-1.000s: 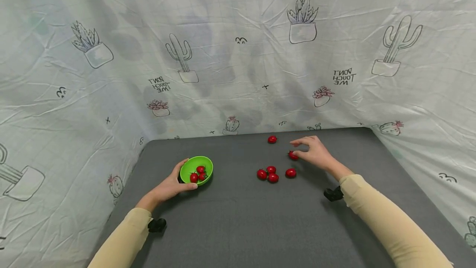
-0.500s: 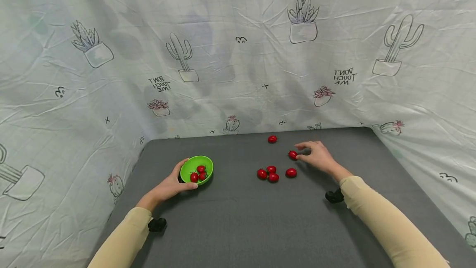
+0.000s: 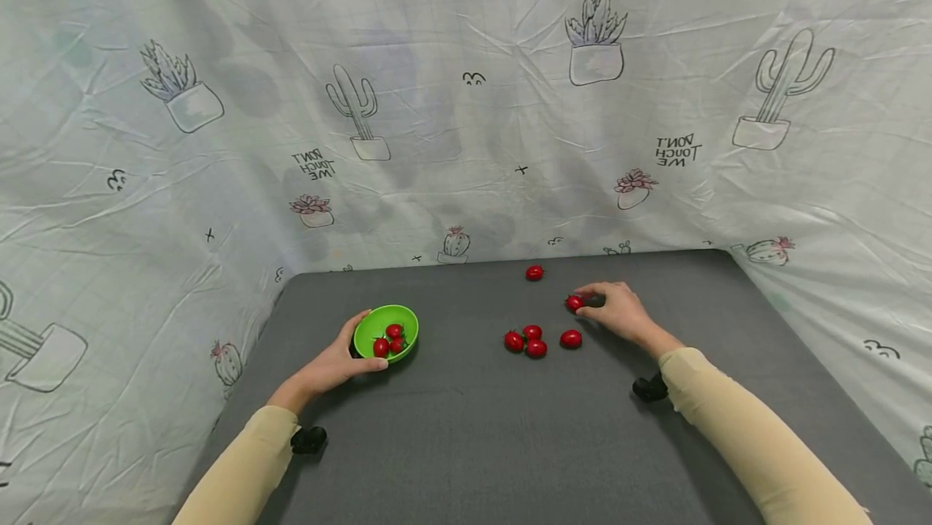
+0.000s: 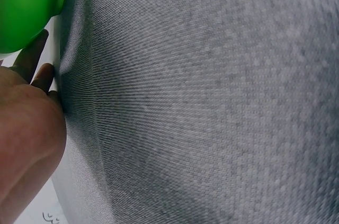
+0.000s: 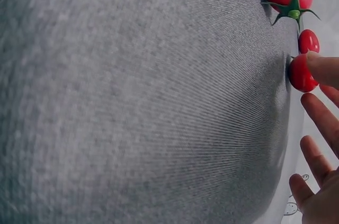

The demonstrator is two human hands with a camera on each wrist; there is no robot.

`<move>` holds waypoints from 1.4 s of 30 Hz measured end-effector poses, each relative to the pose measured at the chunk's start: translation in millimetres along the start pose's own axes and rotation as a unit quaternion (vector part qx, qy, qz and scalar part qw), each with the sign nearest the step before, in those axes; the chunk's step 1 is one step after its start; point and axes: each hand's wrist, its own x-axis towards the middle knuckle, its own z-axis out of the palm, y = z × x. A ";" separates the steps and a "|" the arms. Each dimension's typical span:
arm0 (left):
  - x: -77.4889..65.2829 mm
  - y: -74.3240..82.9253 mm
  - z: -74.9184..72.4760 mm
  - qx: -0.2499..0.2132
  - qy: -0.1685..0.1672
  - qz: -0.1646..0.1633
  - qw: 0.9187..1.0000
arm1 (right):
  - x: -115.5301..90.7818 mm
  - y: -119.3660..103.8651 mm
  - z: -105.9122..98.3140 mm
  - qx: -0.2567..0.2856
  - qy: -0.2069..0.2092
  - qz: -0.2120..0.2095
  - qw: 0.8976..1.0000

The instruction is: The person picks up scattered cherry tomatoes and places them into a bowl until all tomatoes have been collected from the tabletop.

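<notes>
Left hand [image 3: 331, 363], sleeved in pale yellow, holds the green bowl [image 3: 367, 332] at the left of the grey table [image 3: 451, 428]; its thumb lies along the near rim, its fingers around the left side. Three tomatoes [image 3: 396, 345] lie inside. To the right, a cluster of three red tomatoes [image 3: 535, 349] rests on the table at mid-scene; beyond it, near the far edge, lies a lone tomato [image 3: 535, 273]. Just right of the cluster lies a single tomato [image 3: 571, 339]. Farther back, the pinched tomato [image 3: 574, 303] sits between thumb and forefinger of the right hand [image 3: 619, 311]; this grip is narrow, and the right wrist view shows the other fingers spread apart.
</notes>
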 end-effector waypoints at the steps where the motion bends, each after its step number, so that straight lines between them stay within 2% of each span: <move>1: 0.3 -0.4 0.1 0.001 0.002 -0.001 1.000 | 0.3 0.3 0.6 0.000 0.001 0.000 1.000; 32: 1.6 -3.3 -0.1 -0.002 0.002 -0.005 1.000 | 7.7 0.6 6.6 -0.003 0.010 0.016 1.000; 36: 1.2 -1.4 -0.8 -0.006 0.001 -0.001 1.000 | 10.0 -1.9 4.3 0.015 0.007 0.009 1.000; 42: 1.4 0.0 -0.7 -0.008 0.002 0.001 1.000 | 16.1 -13.3 -2.4 0.045 -0.007 -0.030 0.999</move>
